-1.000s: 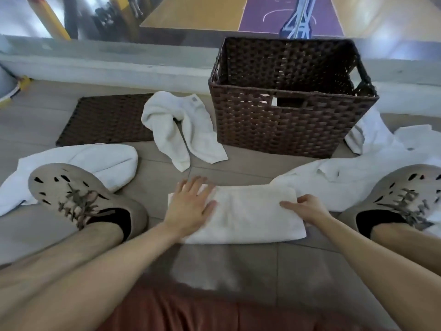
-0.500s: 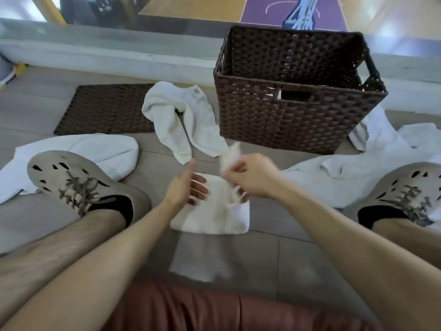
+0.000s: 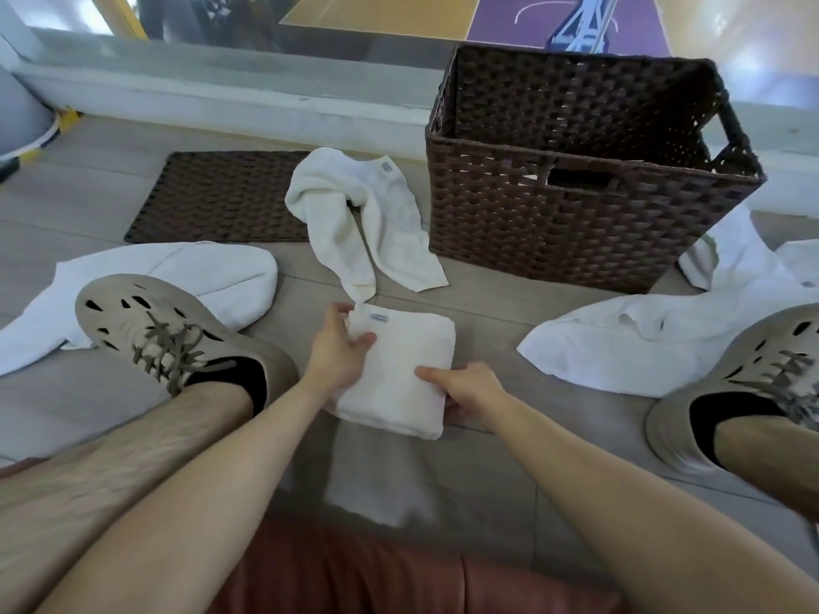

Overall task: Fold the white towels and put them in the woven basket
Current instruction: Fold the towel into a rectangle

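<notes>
A folded white towel [image 3: 403, 370] lies on the floor between my feet, a small label near its top left corner. My left hand [image 3: 337, 352] grips its left edge, thumb on top and fingers curled round the side. My right hand [image 3: 469, 387] holds its lower right edge, fingers tucked under it. The dark brown woven basket [image 3: 576, 223] stands just beyond, to the right, and its inside looks empty. Unfolded white towels lie around: one crumpled [image 3: 363, 223] left of the basket, one [image 3: 177, 277] behind my left shoe, a heap [image 3: 656, 334] at the right.
My left shoe [image 3: 177, 339] and right shoe [image 3: 744, 383] flank the folded towel. A dark woven mat [image 3: 221, 197] lies at the back left. A low grey ledge [image 3: 221, 95] runs behind the basket. Grey floor tiles [image 3: 487, 312] separate towel and basket.
The towel has gone from a long strip to a half-size square: my right hand carried its right end over to the left, then moved to the lower right edge. My left hand shifted to the left edge.
</notes>
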`<state>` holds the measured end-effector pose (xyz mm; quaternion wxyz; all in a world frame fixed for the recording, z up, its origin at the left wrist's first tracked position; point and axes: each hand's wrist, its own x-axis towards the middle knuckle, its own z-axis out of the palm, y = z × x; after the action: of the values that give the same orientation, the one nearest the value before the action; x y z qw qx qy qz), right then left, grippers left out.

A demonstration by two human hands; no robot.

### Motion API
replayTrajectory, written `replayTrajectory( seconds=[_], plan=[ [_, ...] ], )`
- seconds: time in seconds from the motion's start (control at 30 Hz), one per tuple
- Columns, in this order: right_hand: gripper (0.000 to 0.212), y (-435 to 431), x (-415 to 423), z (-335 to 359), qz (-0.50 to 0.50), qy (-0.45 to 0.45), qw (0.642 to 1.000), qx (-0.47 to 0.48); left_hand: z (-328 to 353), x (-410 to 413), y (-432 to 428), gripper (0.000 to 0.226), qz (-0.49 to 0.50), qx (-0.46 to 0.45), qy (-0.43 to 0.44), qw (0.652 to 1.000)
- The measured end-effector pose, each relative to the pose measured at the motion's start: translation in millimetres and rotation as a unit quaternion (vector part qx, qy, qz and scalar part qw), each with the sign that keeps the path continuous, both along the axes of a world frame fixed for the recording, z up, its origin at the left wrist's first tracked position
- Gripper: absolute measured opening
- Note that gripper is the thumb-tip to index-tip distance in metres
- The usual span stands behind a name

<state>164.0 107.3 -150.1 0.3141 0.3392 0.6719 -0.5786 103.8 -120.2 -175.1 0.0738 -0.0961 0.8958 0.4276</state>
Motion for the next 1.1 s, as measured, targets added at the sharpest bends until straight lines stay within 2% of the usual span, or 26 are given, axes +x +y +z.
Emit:
replayTrajectory(
  seconds=[0.07, 0.13, 0.17, 0.23, 0.3, 0.37, 0.4, 0.47, 0.53, 0.6, 0.7, 0.77, 0.83, 0.9, 0.97, 1.03, 1.1],
  plan=[
    [0.082, -6.1, -2.7, -12.9, -0.046, -0.006, 0.998, -0.045, -4.3, 10.3, 4.3, 0.062, -0.028, -0.093, 0.102, 0.99],
    [0.071, -9.7, -4.7, -12.3, -0.08, -0.008, 0.994, -0.067, 1.9, 28.0, 2.3, 0.06, -0.072, -0.187, 0.238, 0.95],
    [0.064, -10.3, -6.4, -11.1, -0.088, -0.009, 0.994, -0.068, 8.9, 39.8, 0.9, 0.061, -0.137, -0.198, 0.289, 0.927],
    [0.053, -9.8, -12.2, -5.5, -0.091, -0.008, 0.993, -0.071, 20.1, 60.5, -0.5, 0.077, -0.306, -0.204, 0.331, 0.869],
    [0.054, -9.5, -19.1, 3.2, -0.09, -0.01, 0.991, -0.095, 18.4, 71.5, 0.8, 0.085, -0.389, -0.239, 0.323, 0.829],
    [0.059, -4.3, -24.8, 15.6, -0.071, -0.01, 0.991, -0.113, 20.2, 68.7, 7.8, 0.062, -0.361, -0.23, 0.33, 0.841],
    [0.061, 2.8, -27.5, 25.3, -0.051, -0.007, 0.993, -0.11, 28.5, 61.8, 12.6, 0.05, -0.327, -0.205, 0.321, 0.865],
    [0.078, 27.6, -31.0, 45.6, -0.034, 0.014, 0.997, -0.07, 63.0, 40.5, 21.8, 0.044, -0.267, -0.147, 0.251, 0.919],
    [0.092, 58.9, -35.0, 59.7, -0.093, 0.064, 0.994, -0.001, 105.2, 17.2, 25.7, 0.033, -0.236, -0.063, 0.169, 0.955],
    [0.086, 84.6, -38.7, 74.8, -0.159, 0.153, 0.975, -0.002, 147.5, -2.0, 30.6, 0.016, -0.224, 0.011, 0.134, 0.965],
    [0.086, 95.0, -40.8, 115.5, -0.127, 0.243, 0.951, -0.144, 197.2, -18.1, 45.2, 0.01, -0.162, 0.15, 0.055, 0.974],
    [0.096, 94.7, -41.0, 145.6, -0.109, 0.252, 0.924, -0.266, 218.4, -27.5, 58.9, 0.02, -0.086, 0.242, 0.018, 0.966],
    [0.1, 92.7, -41.0, 177.3, -0.109, 0.272, 0.902, -0.318, 239.6, -32.0, 73.1, 0.023, -0.049, 0.299, 0.009, 0.953],
    [0.081, 93.9, -42.1, 205.3, -0.092, 0.319, 0.901, -0.28, 257.3, -37.2, 85.7, 0.038, -0.012, 0.305, 0.003, 0.952],
    [0.052, 98.1, -53.4, 223.7, -0.046, 0.357, 0.91, -0.206, 268.9, -50.4, 96.6, 0.027, -0.01, 0.294, 0.014, 0.956],
    [0.039, 107.6, -78.2, 232.9, -0.051, 0.382, 0.912, -0.138, 281.5, -71.7, 108.4, 0.024, -0.057, 0.27, 0.036, 0.961],
    [0.035, 121.0, -108.2, 247.7, -0.09, 0.393, 0.907, -0.123, 295.8, -98.6, 119.6, 0.043, -0.141, 0.206, 0.052, 0.967]
  ],
)
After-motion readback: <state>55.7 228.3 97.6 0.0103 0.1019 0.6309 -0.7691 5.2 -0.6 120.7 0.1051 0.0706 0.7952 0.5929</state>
